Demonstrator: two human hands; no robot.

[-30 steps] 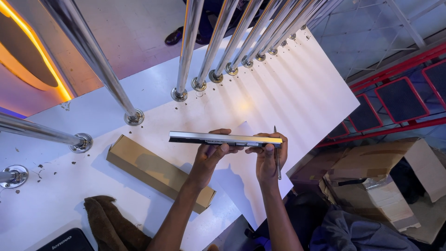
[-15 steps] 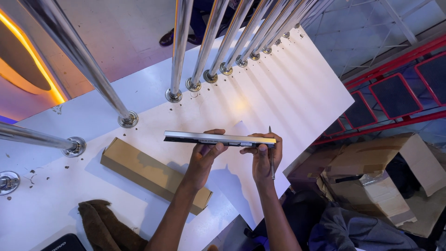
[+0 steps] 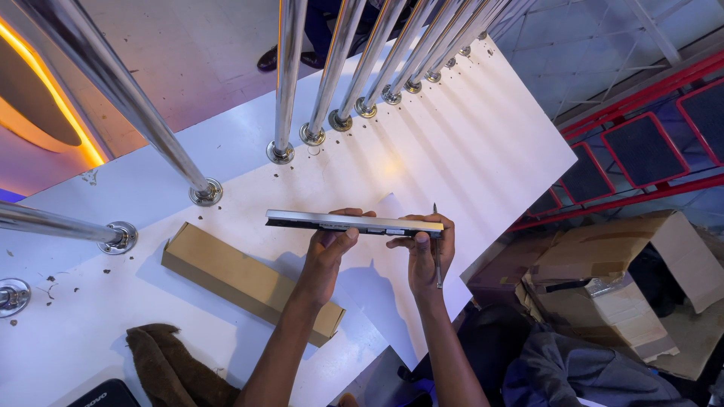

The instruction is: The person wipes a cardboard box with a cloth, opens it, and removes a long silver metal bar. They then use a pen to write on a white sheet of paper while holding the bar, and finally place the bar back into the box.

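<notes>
Left hand (image 3: 326, 252): fingers curled around a long grey bar-shaped part (image 3: 354, 222), held level above the white surface (image 3: 483, 143). Right hand (image 3: 428, 252): fingers clasped on the bar's other end, also pinning a thin screwdriver (image 3: 437, 245). Nearby: cardboard box (image 3: 241, 279), brown cloth (image 3: 173, 365), steel rails (image 3: 286, 75).

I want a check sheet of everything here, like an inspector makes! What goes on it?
Surface: white board, dotted with small dark specks.
Job's things: long grey bar held level in both hands; thin pointed tool in the right hand.
Clutter: long cardboard box, brown cloth, dark object at the bottom edge.
Hands: left hand grips the bar's middle; right hand grips its end.
Cables: nothing seen.
Surroundings: shiny metal poles, red metal frame, open cardboard boxes.
</notes>
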